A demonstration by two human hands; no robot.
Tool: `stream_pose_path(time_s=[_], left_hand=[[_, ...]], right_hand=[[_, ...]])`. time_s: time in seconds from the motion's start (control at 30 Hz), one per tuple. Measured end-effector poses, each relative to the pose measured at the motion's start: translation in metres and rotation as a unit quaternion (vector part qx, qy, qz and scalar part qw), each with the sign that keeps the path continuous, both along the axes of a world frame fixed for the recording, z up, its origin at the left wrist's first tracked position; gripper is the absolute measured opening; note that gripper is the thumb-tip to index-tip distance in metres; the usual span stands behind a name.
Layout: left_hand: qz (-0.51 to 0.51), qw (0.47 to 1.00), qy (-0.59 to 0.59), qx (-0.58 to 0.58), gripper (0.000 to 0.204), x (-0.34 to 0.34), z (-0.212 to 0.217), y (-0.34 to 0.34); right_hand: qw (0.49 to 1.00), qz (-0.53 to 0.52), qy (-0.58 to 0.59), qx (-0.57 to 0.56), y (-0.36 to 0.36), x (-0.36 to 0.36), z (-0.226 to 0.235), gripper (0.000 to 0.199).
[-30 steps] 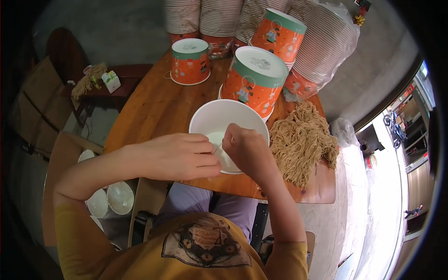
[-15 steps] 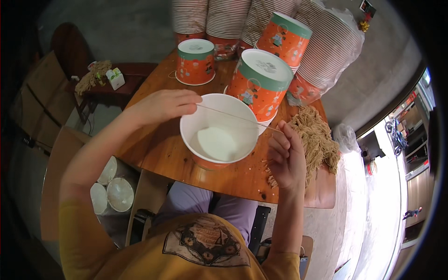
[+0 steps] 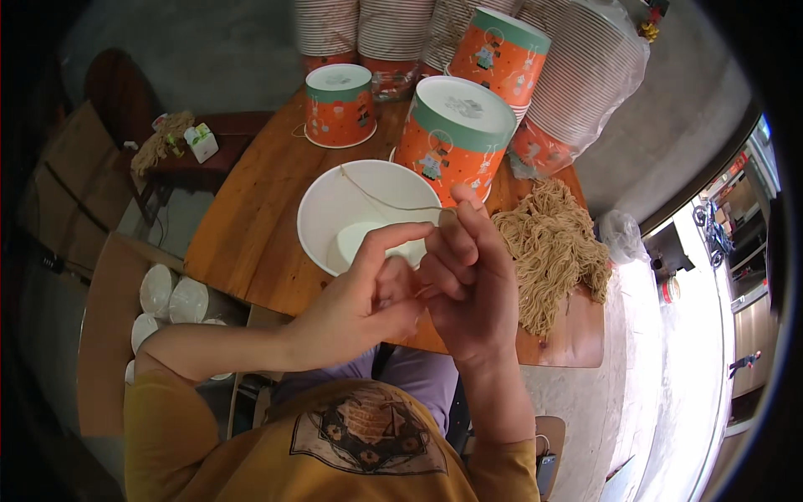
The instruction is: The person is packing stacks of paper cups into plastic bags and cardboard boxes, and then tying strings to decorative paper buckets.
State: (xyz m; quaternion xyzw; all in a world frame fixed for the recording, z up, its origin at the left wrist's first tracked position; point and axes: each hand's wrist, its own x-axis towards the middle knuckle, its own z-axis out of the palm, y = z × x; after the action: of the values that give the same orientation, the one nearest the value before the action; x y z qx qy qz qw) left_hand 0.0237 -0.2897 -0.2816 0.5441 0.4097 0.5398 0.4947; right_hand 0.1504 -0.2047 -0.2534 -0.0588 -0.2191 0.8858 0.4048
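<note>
A white-lined paper bucket [image 3: 322,213] stands open side up on the table in front of me. From its far rim a thin tan string [image 3: 381,201] runs slackly across the opening to my right hand [image 3: 477,284]. That hand is closed, pinching the string between thumb and fingers. Against it, over the bucket's near edge, is my left hand [image 3: 360,293]. Its index finger reaches to the right fingers while the others curl in, slightly blurred. What the left fingers grip is hidden.
Upturned orange and green buckets [image 3: 456,138] stand behind, one lone bucket [image 3: 339,109] to their left. Bagged bucket stacks [image 3: 577,84] rise at the back. A tan string heap [image 3: 556,251] lies at right on the wooden table [image 3: 242,243]. A box [image 3: 104,335] at lower left holds several white-lined buckets.
My left hand has come from the bucket's far-left rim down and right to meet my right hand. The string, taut before, now sags. My right hand has shifted slightly left.
</note>
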Motion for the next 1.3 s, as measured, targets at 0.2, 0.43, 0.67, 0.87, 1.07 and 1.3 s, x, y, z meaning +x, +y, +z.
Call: stream_pose_path(time_s=[0.2,0.43,0.67,0.87,1.07,1.3], left_hand=[[-0.017,0.994,0.047,-0.092,0.047,-0.011,0.001,-0.023],[0.009,0.986,0.114,-0.124,0.035,-0.016,-0.002,-0.037],[0.002,0.976,0.199,-0.092,0.026,-0.012,-0.005,-0.033],[0.005,0.972,0.234,-0.032,0.022,-0.003,-0.002,-0.026],[0.086,0.952,0.291,-0.035,0.016,-0.008,0.004,-0.022],[0.092,0.881,0.453,0.099,0.022,-0.029,0.021,0.003]], right_hand=[[0.997,-0.069,-0.037,0.004,0.019,0.02,-0.025,0.022],[0.955,-0.165,-0.226,0.094,0.031,0.036,-0.071,0.016],[0.704,-0.296,-0.381,0.522,0.001,0.047,-0.074,0.031],[0.842,-0.075,-0.31,0.436,-0.043,0.043,-0.082,0.032],[0.778,-0.17,-0.383,0.468,-0.036,0.051,-0.09,0.008],[0.787,-0.184,-0.456,0.374,-0.029,0.054,-0.114,0.005]])
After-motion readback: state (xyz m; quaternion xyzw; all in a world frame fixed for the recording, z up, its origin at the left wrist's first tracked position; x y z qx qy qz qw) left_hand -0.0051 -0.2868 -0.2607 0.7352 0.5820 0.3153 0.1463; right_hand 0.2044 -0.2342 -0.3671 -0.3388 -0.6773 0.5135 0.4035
